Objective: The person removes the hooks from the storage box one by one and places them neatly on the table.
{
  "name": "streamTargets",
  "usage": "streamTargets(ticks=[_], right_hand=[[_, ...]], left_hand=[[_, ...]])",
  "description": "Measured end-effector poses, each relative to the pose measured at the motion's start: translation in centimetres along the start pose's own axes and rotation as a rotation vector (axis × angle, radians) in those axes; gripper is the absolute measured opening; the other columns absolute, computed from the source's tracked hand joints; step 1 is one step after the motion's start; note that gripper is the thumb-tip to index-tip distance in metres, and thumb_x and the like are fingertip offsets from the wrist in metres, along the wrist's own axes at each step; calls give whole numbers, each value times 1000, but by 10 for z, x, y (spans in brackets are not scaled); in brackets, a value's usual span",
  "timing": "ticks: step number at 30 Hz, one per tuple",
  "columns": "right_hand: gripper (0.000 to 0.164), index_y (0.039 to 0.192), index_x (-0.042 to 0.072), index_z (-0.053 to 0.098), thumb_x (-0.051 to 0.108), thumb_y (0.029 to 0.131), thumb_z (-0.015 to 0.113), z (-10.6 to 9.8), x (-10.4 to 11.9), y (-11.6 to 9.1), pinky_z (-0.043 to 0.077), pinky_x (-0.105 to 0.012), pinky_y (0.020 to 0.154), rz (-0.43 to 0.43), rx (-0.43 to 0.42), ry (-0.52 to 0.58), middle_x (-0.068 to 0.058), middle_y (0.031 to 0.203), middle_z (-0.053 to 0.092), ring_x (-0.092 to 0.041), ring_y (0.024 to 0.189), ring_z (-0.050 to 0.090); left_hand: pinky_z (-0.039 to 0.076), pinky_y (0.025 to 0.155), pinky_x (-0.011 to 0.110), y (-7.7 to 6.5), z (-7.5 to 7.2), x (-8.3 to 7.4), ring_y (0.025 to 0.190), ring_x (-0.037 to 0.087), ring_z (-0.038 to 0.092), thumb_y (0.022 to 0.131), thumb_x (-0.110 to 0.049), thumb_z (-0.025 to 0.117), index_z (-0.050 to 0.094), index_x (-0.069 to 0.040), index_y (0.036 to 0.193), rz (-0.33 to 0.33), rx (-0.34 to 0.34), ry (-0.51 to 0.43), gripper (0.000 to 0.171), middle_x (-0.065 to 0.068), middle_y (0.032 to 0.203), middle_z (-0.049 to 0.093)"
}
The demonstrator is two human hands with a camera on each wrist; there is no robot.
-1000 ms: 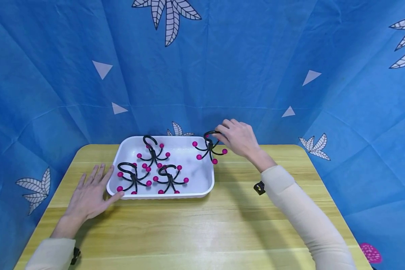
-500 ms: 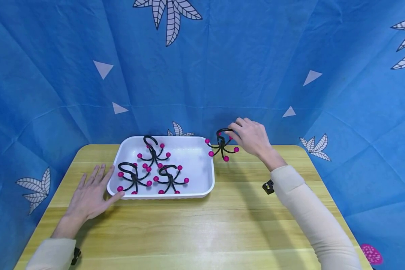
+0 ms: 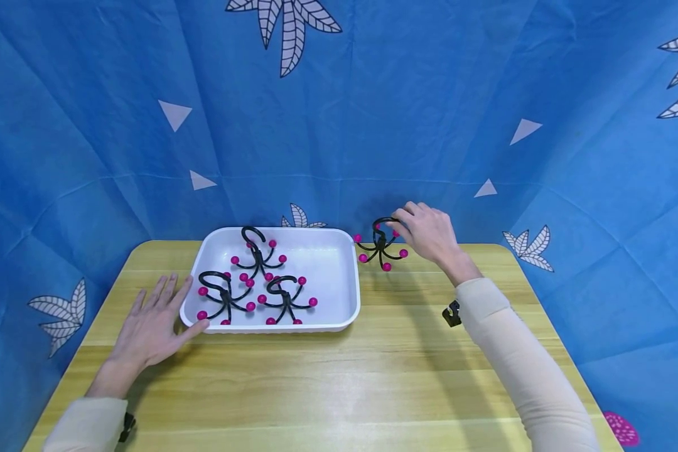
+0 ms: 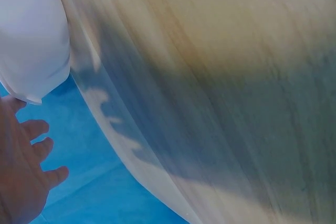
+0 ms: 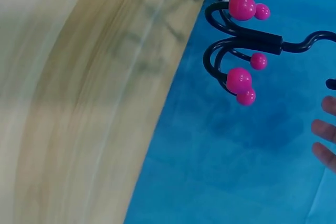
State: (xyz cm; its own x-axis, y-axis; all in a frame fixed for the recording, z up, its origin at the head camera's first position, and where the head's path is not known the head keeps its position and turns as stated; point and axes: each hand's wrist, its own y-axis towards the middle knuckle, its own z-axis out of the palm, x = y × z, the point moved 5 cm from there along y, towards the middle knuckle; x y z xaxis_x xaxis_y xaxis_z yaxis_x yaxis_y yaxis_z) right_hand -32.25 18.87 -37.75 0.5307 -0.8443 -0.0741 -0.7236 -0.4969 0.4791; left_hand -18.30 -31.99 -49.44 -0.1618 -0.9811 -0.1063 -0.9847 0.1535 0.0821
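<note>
Cream-sleeved, the left hand (image 3: 149, 326) lies flat with fingers straight and spread, holding nothing, its thumb over the near-left corner of the white tray (image 3: 330, 279). Inside the tray, left to right, sit the near-left hanger (image 3: 226, 298), the far hanger (image 3: 257, 256) and the near-middle hanger (image 3: 286, 301), all black with pink balls, curled ends up. Just beyond the tray's right end, near its far corner, is the held hanger (image 3: 381, 245), its long axis roughly upright, curl on top, balls below; judging by its separate shadow in the right wrist view, it hangs above the wooden table (image 3: 339, 383). Right of it, the right hand (image 3: 429, 233) pinches the curl between thumb and fingers, so the stem hangs to that hand's left. The right hand is much the nearer; the whole tray lies between hanger and left hand.
</note>
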Motion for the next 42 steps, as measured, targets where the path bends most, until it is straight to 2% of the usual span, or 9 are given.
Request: streamTargets(ticks=[7, 18, 25, 30, 42], right_hand=[[26, 111, 15, 76, 38, 102, 68, 17, -8, -6, 56, -40, 56, 11, 18, -3, -7, 98, 74, -28, 77, 67], [23, 110, 15, 76, 36, 101, 71, 39, -9, -12, 56, -39, 55, -20, -6, -6, -7, 96, 73, -28, 75, 67], [23, 112, 17, 75, 37, 102, 69, 49, -11, -14, 57, -40, 57, 24, 52, 7, -5, 98, 72, -27, 78, 67], [25, 114, 18, 75, 39, 103, 67, 53, -12, -17, 58, -41, 60, 47, 78, 10, -5, 102, 74, -27, 82, 68], [25, 114, 19, 75, 39, 103, 67, 55, -16, -20, 56, -37, 57, 64, 80, -2, -5, 102, 75, -25, 80, 68]], left_hand=[[17, 128, 75, 1, -1, 0, 159, 52, 24, 93, -74, 57, 20, -9, 169, -1, 8, -3, 106, 34, 170, 27], [18, 127, 75, 1, -3, 0, 159, 52, 25, 92, -75, 57, 22, -9, 169, -2, 9, 5, 106, 33, 169, 28], [18, 128, 74, 1, -1, 0, 159, 52, 25, 93, -76, 55, 22, -9, 169, -4, 16, 8, 107, 34, 169, 28], [18, 128, 74, 0, -2, -2, 159, 52, 26, 92, -77, 54, 23, -8, 168, -5, 23, 13, 107, 34, 169, 28], [18, 128, 74, 1, -1, -2, 159, 52, 25, 93, -73, 57, 24, -7, 168, -7, 24, 20, 106, 34, 169, 28]])
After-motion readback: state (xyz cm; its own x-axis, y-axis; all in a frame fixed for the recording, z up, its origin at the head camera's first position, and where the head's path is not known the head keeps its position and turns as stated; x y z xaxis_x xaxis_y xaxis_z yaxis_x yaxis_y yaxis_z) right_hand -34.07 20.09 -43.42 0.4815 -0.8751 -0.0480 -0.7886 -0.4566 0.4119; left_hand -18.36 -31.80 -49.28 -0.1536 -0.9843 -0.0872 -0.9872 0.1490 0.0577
